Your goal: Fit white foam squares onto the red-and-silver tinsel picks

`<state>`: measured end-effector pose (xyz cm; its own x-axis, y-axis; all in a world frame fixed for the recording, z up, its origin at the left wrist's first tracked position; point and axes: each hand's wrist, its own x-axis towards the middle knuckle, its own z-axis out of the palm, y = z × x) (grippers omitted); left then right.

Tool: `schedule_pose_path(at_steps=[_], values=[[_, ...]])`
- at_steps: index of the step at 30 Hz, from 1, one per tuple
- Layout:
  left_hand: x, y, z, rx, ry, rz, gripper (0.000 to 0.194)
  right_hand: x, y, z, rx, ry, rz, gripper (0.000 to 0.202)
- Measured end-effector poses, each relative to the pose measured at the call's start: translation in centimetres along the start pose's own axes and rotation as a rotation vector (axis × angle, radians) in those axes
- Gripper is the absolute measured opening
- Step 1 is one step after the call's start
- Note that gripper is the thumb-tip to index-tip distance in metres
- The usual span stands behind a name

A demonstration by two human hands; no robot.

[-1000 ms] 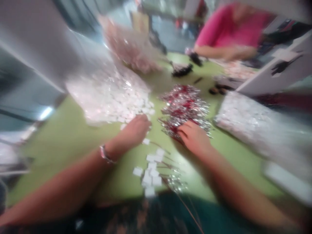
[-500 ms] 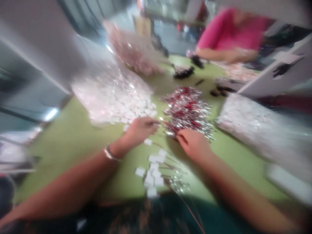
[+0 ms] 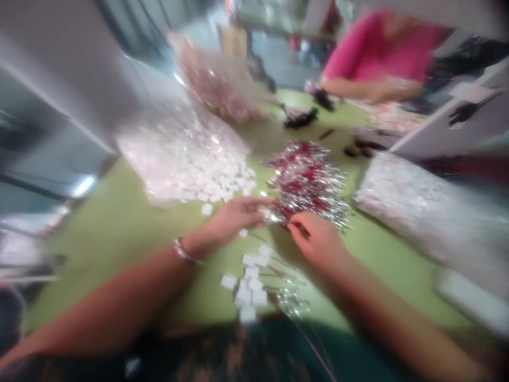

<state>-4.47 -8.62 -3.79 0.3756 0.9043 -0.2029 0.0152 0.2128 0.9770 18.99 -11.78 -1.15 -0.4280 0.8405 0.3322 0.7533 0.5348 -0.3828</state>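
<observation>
On the green table, my left hand reaches to the left edge of a pile of silver and red pieces. A small white piece shows at its fingertips, which are pinched together. My right hand is closed at the pile's front edge; what its fingers hold is too small to name. White square tags on thin reddish strings lie nearer to me, with small silver pieces at the far ends. Behind my left hand, loose white pieces spill from a clear plastic bag.
A filled clear bag lies on the green table at the right. Farther back are a bag of pinkish things and a black bundle. Across the table sits a person in a pink shirt.
My left hand has moved slightly right and toward me, and a white piece now shows at its fingertips. My right hand has barely moved.
</observation>
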Motion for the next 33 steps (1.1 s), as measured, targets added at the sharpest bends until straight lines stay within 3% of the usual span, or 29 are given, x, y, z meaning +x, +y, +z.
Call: schedule_pose_path(at_steps=[4, 9, 12, 16, 20, 25, 29, 33], values=[[-0.3, 0.4, 0.3, -0.059, -0.032, -0.047, 0.051, 0.1, -0.5, -0.2, 0.093, -0.052, 0.002, 0.019], [-0.5, 0.9, 0.9, -0.252, -0.085, -0.09, 0.032, -0.1, -1.6, -0.3, 0.2, -0.18, 0.028, 0.021], [-0.6, 1.1, 1.3, -0.308, -0.04, -0.08, 0.022, -0.1, -2.0, -0.2, 0.217, -0.211, 0.065, 0.022], [-0.6, 1.4, 1.8, -0.22, 0.027, -0.07, 0.017, 0.1, -2.3, -0.2, 0.319, -0.235, 0.178, 0.022], [-0.6, 1.2, 1.8, -0.228, -0.007, -0.03, 0.024, 0.6, -2.5, -0.5, 0.417, -0.293, 0.303, 0.026], [-0.5, 0.8, 1.4, -0.052, -0.037, 0.027, 0.034, 0.9, -2.4, -1.0, 0.53, -0.374, 0.415, 0.032], [-0.6, 1.0, 1.7, 0.179, 0.001, 0.104, 0.022, 1.1, -2.5, -1.4, 0.553, -0.434, 0.513, 0.027], [-0.7, 1.0, 1.9, 0.281, -0.029, 0.161, 0.014, 1.1, -2.9, -0.9, 0.562, -0.383, 0.499, 0.023]])
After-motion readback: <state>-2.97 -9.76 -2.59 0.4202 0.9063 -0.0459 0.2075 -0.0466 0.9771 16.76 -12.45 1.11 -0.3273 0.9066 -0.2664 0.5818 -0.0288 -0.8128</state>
